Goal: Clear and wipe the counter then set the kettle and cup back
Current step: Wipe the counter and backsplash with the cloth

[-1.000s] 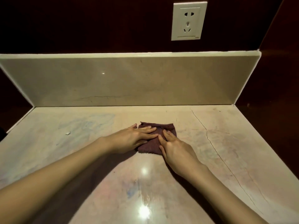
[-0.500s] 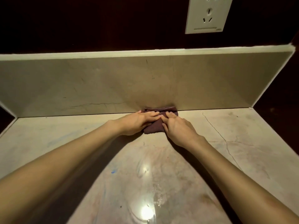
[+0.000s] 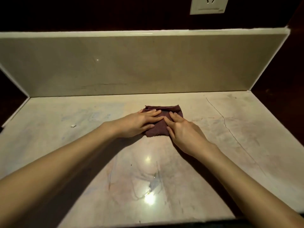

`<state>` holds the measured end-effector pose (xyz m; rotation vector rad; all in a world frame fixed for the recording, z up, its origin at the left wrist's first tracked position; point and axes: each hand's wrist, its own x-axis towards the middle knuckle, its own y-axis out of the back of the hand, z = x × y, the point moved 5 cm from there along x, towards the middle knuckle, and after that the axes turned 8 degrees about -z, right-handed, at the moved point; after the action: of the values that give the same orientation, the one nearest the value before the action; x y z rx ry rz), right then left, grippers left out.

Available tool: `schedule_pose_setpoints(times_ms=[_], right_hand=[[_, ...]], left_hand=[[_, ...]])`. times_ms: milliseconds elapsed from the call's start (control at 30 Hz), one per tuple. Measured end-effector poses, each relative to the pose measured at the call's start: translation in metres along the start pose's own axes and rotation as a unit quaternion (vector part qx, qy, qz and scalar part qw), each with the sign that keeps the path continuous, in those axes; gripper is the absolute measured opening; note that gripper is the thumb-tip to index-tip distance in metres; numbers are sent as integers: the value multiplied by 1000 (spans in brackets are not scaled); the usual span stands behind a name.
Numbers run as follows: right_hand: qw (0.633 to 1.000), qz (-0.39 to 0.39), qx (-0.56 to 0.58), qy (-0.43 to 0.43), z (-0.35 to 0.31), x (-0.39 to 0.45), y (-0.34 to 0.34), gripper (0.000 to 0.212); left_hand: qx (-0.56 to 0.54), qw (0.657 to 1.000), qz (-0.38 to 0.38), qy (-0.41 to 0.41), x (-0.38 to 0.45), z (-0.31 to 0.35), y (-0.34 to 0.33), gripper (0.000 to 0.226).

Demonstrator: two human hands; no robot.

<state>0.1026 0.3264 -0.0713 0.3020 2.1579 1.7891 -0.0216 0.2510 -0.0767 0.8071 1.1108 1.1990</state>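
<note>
Broadly, a pale marble counter [image 3: 213, 153] is seen, veined and cracked, glossy with a bright light reflection near its front edge. It is backed by a beige upstand [image 3: 148, 66], and a white wall socket [image 3: 209, 5] is set on the dark wall above that upstand, toward the right. A folded dark maroon cloth [image 3: 160, 127] is laid flat on the counter, a little in front of the upstand and near the counter's middle. No containers are seen on the counter. The cloth is pressed down by both hands with fingers straight: the left hand [image 3: 138, 123] covers its left part, the right hand [image 3: 182, 130] its right part, fingertips nearly meeting. A small white crumb [image 3: 73, 126] lies left of the cloth, well apart.
</note>
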Motion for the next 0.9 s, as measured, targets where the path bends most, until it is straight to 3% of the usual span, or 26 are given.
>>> schedule_pose_setpoints(times_ms=[400, 800, 900], right_hand=[[996, 69, -10, 61, -44, -124, -28, 40], [996, 64, -10, 57, -72, -192, -46, 34], [998, 39, -8, 41, -72, -184, -44, 47]], left_hand=[[-9, 1000, -7, 13, -102, 89, -51, 50], [-8, 1000, 9, 8, -157, 138, -79, 50], [13, 1000, 4, 2, -153, 128, -79, 53]])
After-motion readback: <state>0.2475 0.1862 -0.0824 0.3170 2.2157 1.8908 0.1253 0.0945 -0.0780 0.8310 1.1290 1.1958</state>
